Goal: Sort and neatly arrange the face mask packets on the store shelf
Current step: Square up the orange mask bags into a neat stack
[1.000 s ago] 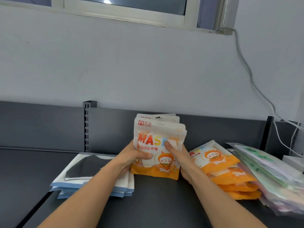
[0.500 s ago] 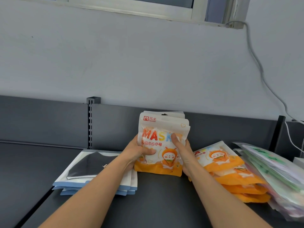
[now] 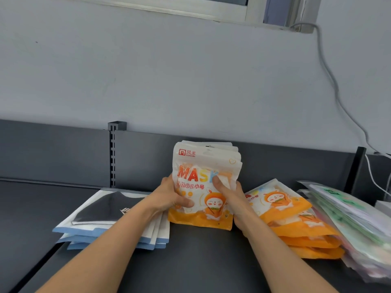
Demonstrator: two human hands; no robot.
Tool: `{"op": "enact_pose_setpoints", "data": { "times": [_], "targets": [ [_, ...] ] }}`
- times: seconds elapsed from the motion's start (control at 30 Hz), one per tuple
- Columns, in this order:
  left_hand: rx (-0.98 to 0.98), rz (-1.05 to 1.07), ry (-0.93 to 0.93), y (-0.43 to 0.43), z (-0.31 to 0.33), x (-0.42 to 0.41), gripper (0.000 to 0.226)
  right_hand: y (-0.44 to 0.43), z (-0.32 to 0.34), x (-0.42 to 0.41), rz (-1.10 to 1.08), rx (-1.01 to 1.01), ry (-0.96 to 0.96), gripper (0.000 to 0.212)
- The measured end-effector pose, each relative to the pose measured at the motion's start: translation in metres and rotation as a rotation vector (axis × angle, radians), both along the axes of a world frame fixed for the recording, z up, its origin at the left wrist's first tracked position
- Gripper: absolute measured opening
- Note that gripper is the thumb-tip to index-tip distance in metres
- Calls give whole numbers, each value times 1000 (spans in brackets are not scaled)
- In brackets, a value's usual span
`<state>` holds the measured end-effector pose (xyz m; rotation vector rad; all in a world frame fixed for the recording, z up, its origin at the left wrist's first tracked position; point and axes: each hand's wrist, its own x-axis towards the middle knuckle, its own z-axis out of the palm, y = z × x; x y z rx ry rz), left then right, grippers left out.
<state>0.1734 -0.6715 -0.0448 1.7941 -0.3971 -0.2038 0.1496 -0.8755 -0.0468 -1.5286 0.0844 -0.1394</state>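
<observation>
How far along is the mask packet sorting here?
Looks done: the blue-edged packets lie grouped in one stack at left. In hand: left hand and right hand grip an orange bundle, upright on the shelf. Left: the orange pile and the green-printed pile at right are fanned out.

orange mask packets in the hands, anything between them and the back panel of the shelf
Nothing visible. The upright orange mask packets, held by the left hand and right hand, stand in a gap between the blue-edged stack and the flat orange pile. The shelf right behind them is hidden by the packets themselves.
</observation>
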Motion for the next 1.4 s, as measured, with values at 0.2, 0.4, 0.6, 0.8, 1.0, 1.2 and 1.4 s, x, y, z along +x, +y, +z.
{"op": "enact_pose_setpoints", "data": {
  "times": [0.2, 0.4, 0.6, 0.8, 1.0, 1.2, 1.4],
  "targets": [
    [-106, 29, -13, 0, 6, -10, 58, -6, 9, -8, 121, -120, 54, 83],
    [-403, 24, 9, 10, 27, -20, 49, -4, 32, -22, 95, -101, -113, 60],
    [-543, 116, -29, 14, 42, -29, 49, 24, 45, -39, -43, -119, -241, 53],
    [-523, 207, -100, 35, 43, -38, 53, 57, 47, -45, -77, -140, -183, 39],
    [-466, 210, -55, 61, 44, -52, 36, 84, 45, -49, -88, -162, -122, 42],
    [-453, 288, 36, 88, 46, -77, 25, 104, 35, -60, -36, -140, -86, 62],
    [-485, 497, -15, 117, 41, -116, 40, 134, 30, -80, 61, -85, -51, 56]
  ]
}}
